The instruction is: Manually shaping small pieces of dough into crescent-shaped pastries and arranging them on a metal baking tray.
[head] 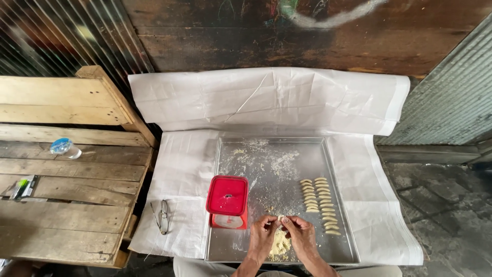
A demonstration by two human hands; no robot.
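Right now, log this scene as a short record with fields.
surface: metal tray dusted with flour, on white sheeting
left hand: pinching a small dough piece together with the right hand
below the hands: pale dough lump
shaped pieces: two neat columns on the tray's right side
red kitchen scale: on the tray's left side
off the tray: eyeglasses on the sheeting; plastic bottle on the wooden pallet

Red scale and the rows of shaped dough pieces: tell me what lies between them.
In the head view, only floured tray surface separates the red scale from the dough rows; nothing stands there.
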